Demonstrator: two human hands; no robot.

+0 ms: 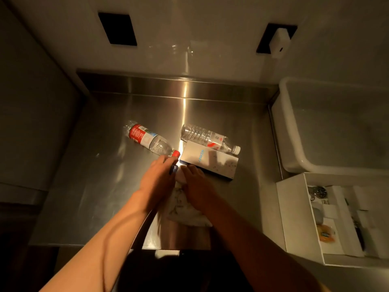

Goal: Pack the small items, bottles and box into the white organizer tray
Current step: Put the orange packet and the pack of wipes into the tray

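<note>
On the steel counter (105,186), both hands meet over a crumpled white wrapper (185,209), left hand (159,180) pinching a small blue item (173,169), right hand (194,184) grip unclear; bottles (150,140) and box (208,162) lie just beyond, white organizer tray (294,216) at right.

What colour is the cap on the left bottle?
Red cap, on the left bottle, in the head view.

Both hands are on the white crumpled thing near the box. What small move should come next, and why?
Probably lift the crumpled white item and carry it right to the organizer tray. Both the left hand and right hand rest on it already, while the box and two bottles lie untouched on the steel table.
</note>
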